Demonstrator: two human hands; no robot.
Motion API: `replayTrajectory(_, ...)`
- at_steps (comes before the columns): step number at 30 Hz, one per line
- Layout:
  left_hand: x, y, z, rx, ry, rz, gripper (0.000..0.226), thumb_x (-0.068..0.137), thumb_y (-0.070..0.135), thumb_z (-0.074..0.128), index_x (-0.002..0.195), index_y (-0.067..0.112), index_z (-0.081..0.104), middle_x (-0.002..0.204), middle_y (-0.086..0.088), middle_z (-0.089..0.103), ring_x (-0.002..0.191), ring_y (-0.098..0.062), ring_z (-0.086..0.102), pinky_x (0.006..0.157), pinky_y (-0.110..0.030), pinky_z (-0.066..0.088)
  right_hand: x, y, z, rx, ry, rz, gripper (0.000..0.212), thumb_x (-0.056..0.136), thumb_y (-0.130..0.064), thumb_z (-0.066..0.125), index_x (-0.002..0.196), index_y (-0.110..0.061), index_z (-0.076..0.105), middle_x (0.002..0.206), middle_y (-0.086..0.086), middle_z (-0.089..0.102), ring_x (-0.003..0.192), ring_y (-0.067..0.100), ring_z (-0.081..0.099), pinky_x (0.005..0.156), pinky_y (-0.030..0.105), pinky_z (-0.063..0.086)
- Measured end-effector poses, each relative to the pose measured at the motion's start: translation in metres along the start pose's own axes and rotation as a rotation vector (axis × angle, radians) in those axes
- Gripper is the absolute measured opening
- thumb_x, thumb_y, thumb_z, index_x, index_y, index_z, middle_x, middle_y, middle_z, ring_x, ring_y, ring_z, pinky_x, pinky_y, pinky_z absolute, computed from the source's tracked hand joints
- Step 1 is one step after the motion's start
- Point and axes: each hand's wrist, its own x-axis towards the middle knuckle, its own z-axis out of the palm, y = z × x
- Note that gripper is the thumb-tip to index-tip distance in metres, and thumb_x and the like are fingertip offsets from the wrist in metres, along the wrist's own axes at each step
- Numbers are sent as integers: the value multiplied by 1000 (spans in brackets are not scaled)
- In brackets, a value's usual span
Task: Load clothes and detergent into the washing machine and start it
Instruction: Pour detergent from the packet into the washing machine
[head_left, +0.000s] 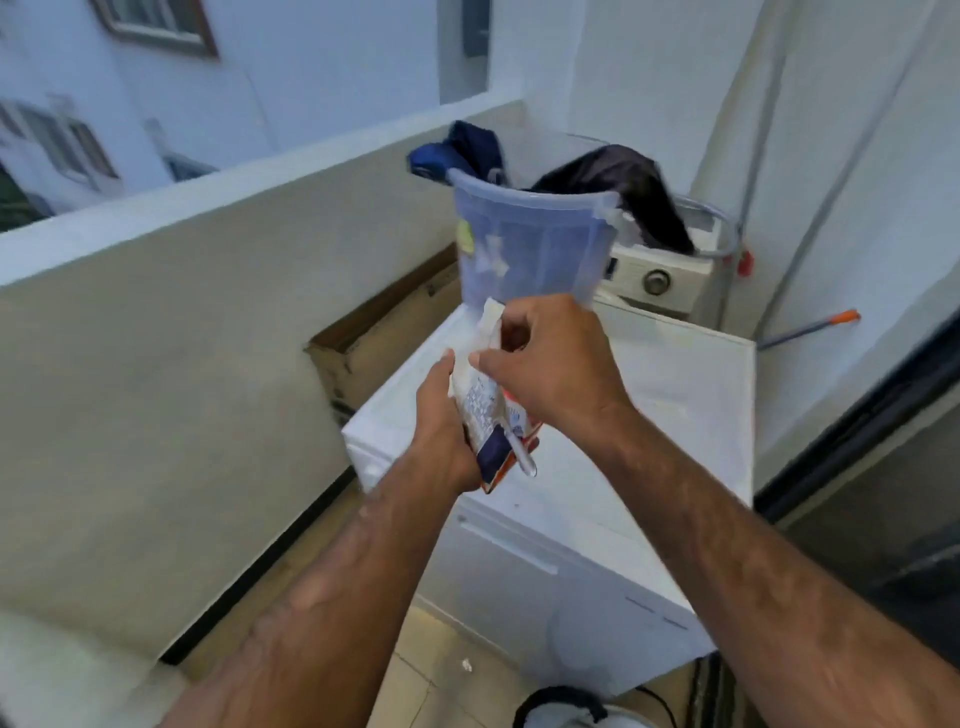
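- Left hand (441, 431) grips the detergent packet (488, 415); right hand (545, 358) pinches its top.
- Powder could spill (packet tilts toward twelve o'clock) onto the washing machine's closed lid (649, 415).

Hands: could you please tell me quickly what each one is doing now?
Left hand: closed around the detergent packet.
Right hand: pinching the packet's top.
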Motion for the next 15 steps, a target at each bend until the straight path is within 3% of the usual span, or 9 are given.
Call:
replayTrajectory(3,-25,24,-59,-103,52,77,56,89,61,57,107,12,78,90,-18,74,83,-30,72,91,-41,56,-14,-40,29,60,-248,-91,26,82,-29,84,108,-26,80,100,-10,79,81,2,70,79,25,59)
replayTrajectory(6,-59,50,-117,-176,106,158,64,89,65,54,123,14,73,122,-21,71,120,-35,65,105,-51,49,-29,-81,56,75,-405,-158,29,84,-20,81,111,-30,78,108,-10,76,90,5,69,87,31,61)
replayTrajectory(8,-88,66,-160,-224,139,232,66,90,65,52,127,15,71,133,-19,66,131,-37,57,110,-55,43,-42,-112,79,74,-478,-219,25,86,-13,77,105,-30,78,102,-11,73,88,5,68,83,28,59)
replayTrajectory(12,-144,85,-219,-337,172,352,61,91,60,53,123,12,73,129,-16,69,123,-39,62,111,-52,42,-67,-160,117,-3,-560,-338,20,87,-15,69,94,-32,75,84,-15,65,67,0,58,63,21,44)
replayTrajectory(15,-188,99,-268,-414,223,438,64,90,59,53,129,11,69,131,-15,65,130,-38,56,113,-51,38,-102,-205,149,-115,-652,-409,9,93,-40,65,93,-34,72,90,-16,66,74,0,59,63,23,44)
